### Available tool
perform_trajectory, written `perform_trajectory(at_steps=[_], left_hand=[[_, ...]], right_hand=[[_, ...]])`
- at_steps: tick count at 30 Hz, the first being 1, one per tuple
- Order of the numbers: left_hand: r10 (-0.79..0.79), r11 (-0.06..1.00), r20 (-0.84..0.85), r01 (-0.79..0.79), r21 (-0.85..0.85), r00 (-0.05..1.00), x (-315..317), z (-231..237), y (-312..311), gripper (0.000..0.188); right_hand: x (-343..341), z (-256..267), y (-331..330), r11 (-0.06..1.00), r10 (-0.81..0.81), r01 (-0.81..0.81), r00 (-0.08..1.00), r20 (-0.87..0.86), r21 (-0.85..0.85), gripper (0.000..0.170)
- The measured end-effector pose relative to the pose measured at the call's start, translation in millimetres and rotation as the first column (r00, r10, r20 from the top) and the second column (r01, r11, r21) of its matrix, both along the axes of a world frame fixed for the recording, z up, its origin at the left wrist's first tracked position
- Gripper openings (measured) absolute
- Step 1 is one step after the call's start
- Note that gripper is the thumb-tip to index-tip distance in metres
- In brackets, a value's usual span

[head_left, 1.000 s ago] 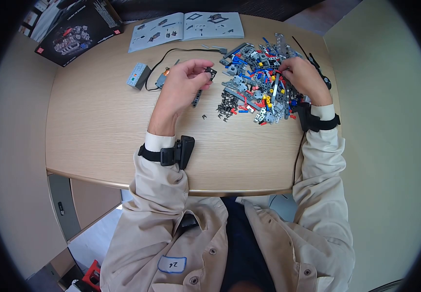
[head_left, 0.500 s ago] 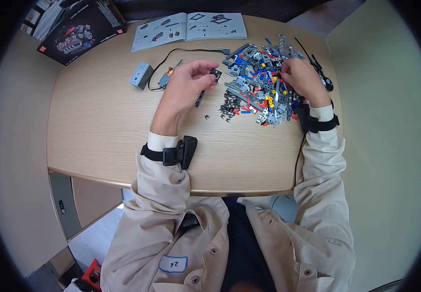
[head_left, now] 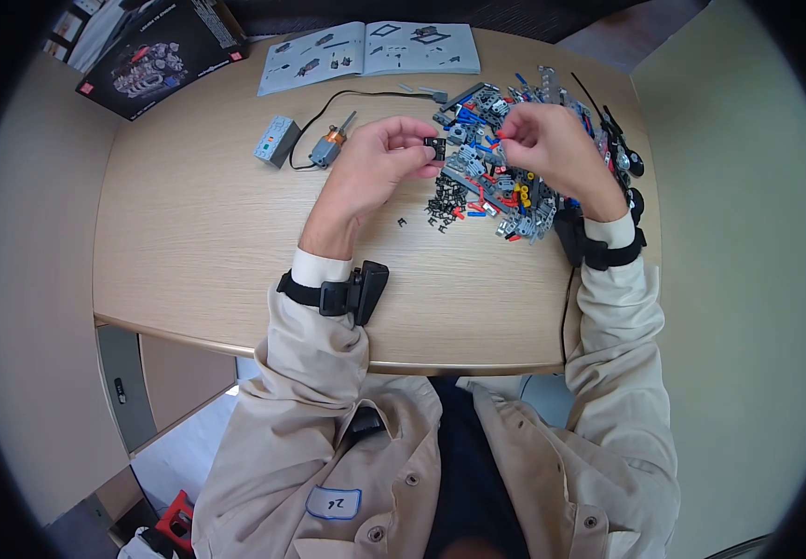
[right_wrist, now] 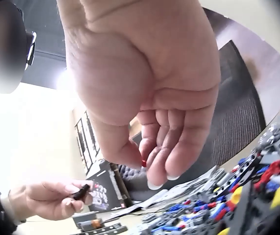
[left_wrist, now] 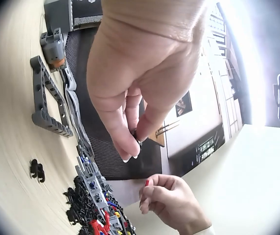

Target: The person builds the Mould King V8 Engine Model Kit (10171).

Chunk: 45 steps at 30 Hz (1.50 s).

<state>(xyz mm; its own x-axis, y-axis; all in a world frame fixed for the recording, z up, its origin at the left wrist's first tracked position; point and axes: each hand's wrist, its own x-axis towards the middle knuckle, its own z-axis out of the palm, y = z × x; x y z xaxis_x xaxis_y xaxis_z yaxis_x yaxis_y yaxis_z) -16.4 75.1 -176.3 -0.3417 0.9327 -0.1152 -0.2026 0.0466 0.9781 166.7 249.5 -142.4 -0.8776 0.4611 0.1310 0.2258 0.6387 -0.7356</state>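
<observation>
My left hand [head_left: 375,172] pinches a small black building piece with holes [head_left: 437,147] between thumb and fingertips, above the table left of the parts pile. In the right wrist view that black piece shows as a dark bar across the left fingertips. The right hand [head_left: 561,154] pinches a tiny red peg [right_wrist: 144,163] between thumb and index finger, raised over the pile. Beneath both hands spreads a heap of mixed building parts [head_left: 491,200] in grey, blue, red, yellow and black. A grey open frame [left_wrist: 40,93] lies on the table, seen past the left hand in its wrist view.
A grey motor with an orange part [head_left: 325,151] and a grey battery box [head_left: 276,140] stand left, by a black cable. An open instruction booklet [head_left: 421,51] lies at the back; a black product box [head_left: 156,79] is at the back left. Loose black clips [left_wrist: 37,170] lie near the heap.
The right hand has lifted out of the heap and moved left toward the left hand, with a red peg now showing in its fingertips. My left hand, still holding the black piece, has shifted slightly right.
</observation>
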Motion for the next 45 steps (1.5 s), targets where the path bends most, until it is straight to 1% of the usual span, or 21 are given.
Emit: perform_trajectory(at_steps=[5,8,10,11,13,17,19,23,26,28,29,31,32,34,36,38,40,41,43,44,45], left_hand=[[-0.010,1.000,0.050,0.011,-0.027,0.999,2,-1,1,0.027],[-0.008,1.000,0.071,0.010,-0.021,0.997,4,0,1,0.029],[-0.016,1.000,0.072,0.017,-0.016,0.997,5,-1,1,0.031],[-0.025,1.000,0.074,0.026,-0.012,0.997,5,-1,1,0.033],[-0.028,1.000,0.072,0.029,-0.012,0.997,5,-1,1,0.035],[-0.016,1.000,0.086,0.018,-0.013,0.996,5,1,0,0.037],[-0.009,1.000,0.093,0.010,-0.008,0.996,6,2,0,0.037],[-0.023,1.000,0.097,0.022,0.007,0.995,5,0,1,0.039],[-0.015,1.000,0.104,0.015,-0.008,0.995,4,0,1,0.041],[-0.015,1.000,0.118,0.016,-0.007,0.993,4,1,0,0.041],[-0.018,1.000,0.131,0.019,-0.005,0.991,4,2,0,0.041],[-0.013,1.000,0.143,0.015,-0.009,0.990,4,1,1,0.040],[-0.010,1.000,0.153,0.012,-0.014,0.988,4,1,1,0.040],[0.001,1.000,0.168,0.001,-0.013,0.986,5,-1,1,0.039],[0.011,1.000,0.182,-0.009,-0.012,0.983,5,-2,1,0.038],[0.003,1.000,0.290,-0.009,0.021,0.957,4,-1,0,0.038],[0.012,1.000,0.268,-0.019,0.021,0.963,5,-2,1,0.038],[0.023,0.999,0.246,-0.030,0.022,0.969,5,-3,1,0.038],[0.028,0.999,0.227,-0.031,0.010,0.974,5,-1,1,0.038],[0.034,0.999,0.208,-0.034,-0.003,0.978,5,0,2,0.038],[0.032,0.999,0.208,-0.033,-0.002,0.978,5,1,1,0.038]], right_hand=[[-13,4,-27,0.998,0.056,-0.054,0.997,-0.055,0.029,0.017],[-17,5,-32,0.991,0.083,-0.078,0.996,-0.043,0.109,0.018],[-19,3,-33,0.968,0.128,-0.105,0.987,-0.092,0.227,0.018],[-20,3,-35,0.968,0.130,-0.106,0.987,-0.092,0.228,0.018],[-21,1,-40,0.998,0.052,-0.058,0.985,-0.166,-0.033,0.016],[-23,2,-42,0.994,0.008,-0.026,0.985,-0.171,-0.103,0.015],[-23,0,-39,0.999,0.034,-0.033,0.979,-0.202,0.010,0.014],[-25,-3,-39,0.998,0.044,-0.052,0.983,-0.179,-0.036,0.014],[-26,-4,-42,0.999,0.043,-0.042,0.982,-0.183,0.011,0.013],[-26,-5,-43,0.995,0.054,-0.035,0.977,-0.207,0.096,0.012],[-27,-5,-43,0.995,0.055,-0.036,0.977,-0.206,0.095,0.012],[-27,-5,-45,0.969,0.113,-0.050,0.960,-0.256,0.241,0.009],[-27,-5,-47,0.969,0.113,-0.050,0.960,-0.256,0.241,0.009],[-27,-3,-49,0.943,0.149,-0.060,0.956,-0.253,0.327,0.008],[-27,-2,-50,0.941,0.167,-0.074,0.951,-0.261,0.331,0.008],[-28,-3,-50,0.938,0.185,-0.087,0.945,-0.270,0.337,0.008],[-29,-8,-49,0.933,0.203,-0.093,0.934,-0.295,0.349,0.009],[-28,-10,-48,0.933,0.201,-0.091,0.934,-0.295,0.349,0.009],[-28,-14,-45,0.978,0.162,-0.124,0.960,-0.230,0.170,0.014],[-28,-16,-45,0.978,0.160,-0.123,0.960,-0.230,0.170,0.014],[-28,-18,-44,0.996,0.085,-0.083,0.965,-0.247,0.021,0.017]])
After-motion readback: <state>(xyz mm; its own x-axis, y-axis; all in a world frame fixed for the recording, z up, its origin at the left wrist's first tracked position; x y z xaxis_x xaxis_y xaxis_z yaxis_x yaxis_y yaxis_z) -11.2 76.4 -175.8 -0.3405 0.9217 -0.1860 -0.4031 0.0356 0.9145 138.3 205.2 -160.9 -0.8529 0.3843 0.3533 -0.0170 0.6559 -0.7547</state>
